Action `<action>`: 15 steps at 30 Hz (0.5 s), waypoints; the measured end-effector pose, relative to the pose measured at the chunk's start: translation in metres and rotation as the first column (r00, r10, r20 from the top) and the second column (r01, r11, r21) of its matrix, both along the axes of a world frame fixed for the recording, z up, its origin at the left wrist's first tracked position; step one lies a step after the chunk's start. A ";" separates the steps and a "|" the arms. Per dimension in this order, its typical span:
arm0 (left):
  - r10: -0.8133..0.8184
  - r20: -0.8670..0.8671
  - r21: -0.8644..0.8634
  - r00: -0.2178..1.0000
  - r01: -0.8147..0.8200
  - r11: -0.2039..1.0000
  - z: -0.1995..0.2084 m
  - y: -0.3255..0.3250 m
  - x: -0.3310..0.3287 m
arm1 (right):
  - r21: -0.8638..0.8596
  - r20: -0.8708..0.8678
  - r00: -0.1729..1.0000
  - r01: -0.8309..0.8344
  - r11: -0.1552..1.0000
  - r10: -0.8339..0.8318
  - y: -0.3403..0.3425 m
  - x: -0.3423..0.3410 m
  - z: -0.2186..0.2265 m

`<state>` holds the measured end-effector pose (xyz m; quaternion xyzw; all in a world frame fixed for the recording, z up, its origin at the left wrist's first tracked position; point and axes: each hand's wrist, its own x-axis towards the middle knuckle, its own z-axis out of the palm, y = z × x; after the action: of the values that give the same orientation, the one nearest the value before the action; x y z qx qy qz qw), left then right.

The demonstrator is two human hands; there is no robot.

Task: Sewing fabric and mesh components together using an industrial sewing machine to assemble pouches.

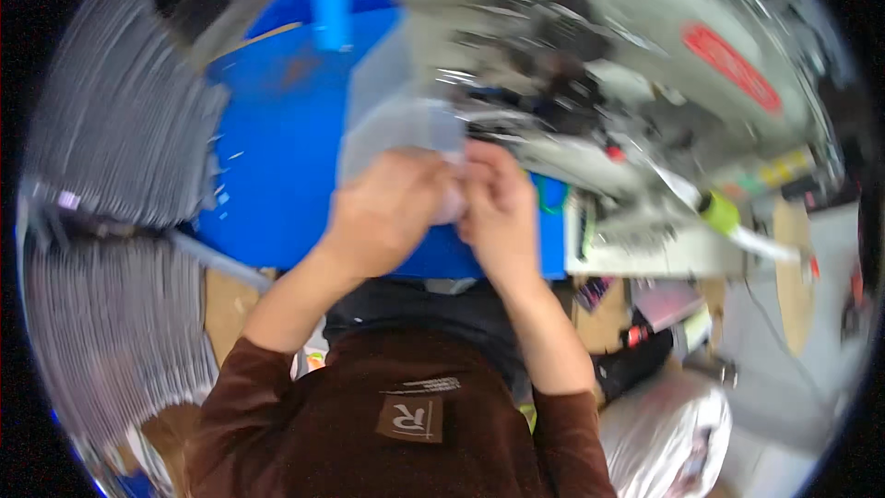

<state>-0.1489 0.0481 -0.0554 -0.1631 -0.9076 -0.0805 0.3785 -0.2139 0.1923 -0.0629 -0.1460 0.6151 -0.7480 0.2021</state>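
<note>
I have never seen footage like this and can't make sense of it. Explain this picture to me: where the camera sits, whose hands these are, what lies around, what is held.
There is no robot here. The camera is worn on a person's head and looks down, so its wide lens bends everything round. The two bare forearms in brown sleeves coming up from below are the wearer's own. The left hand and the right hand meet in the middle and together pinch a thin, translucent pale sheet of plastic-like film; the picture is blurred, so the exact grip is unclear. Under them is a bright blue table top. Behind stands a grey-white industrial sewing machine. At the left lie tall stacks of thin grey sheets.
</note>
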 end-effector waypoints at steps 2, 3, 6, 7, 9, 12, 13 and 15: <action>0.026 0.010 0.032 1.000 -0.027 0.999 0.002 0.008 0.000 | -0.019 0.043 0.997 -0.071 0.997 0.071 0.010 -0.002 0.002; 0.034 -0.007 0.023 0.999 -0.034 0.999 0.003 0.010 0.001 | -0.024 0.052 0.993 -0.102 0.995 0.103 0.012 -0.003 -0.001; 0.041 0.027 0.055 0.999 -0.042 0.998 0.008 0.011 0.006 | -0.026 0.037 0.989 -0.145 0.989 0.146 0.010 0.003 0.001; 0.033 0.020 0.050 0.999 -0.034 0.998 0.008 0.009 0.006 | -0.028 0.035 0.987 -0.158 0.987 0.158 0.009 0.003 0.001; 0.045 0.013 0.048 0.999 -0.045 0.998 0.006 0.008 0.006 | -0.012 -0.014 0.989 -0.144 0.989 0.144 0.008 0.002 0.002; 0.052 0.000 0.030 0.999 -0.052 0.998 0.008 0.006 0.002 | 0.008 -0.043 0.990 -0.132 0.991 0.133 0.005 -0.002 0.003; 0.056 -0.002 0.014 0.998 -0.056 0.998 0.008 0.005 0.000 | 0.011 -0.046 0.990 -0.131 0.991 0.132 0.004 -0.003 0.002; 0.067 -0.009 0.001 0.998 -0.067 0.998 0.006 0.004 -0.003 | -0.006 -0.037 0.994 -0.107 0.994 0.107 0.002 -0.003 -0.001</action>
<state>-0.1523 0.0522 -0.0497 -0.1329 -0.9108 -0.0673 0.3850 -0.2174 0.1947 -0.0635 -0.1931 0.6068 -0.7359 0.2299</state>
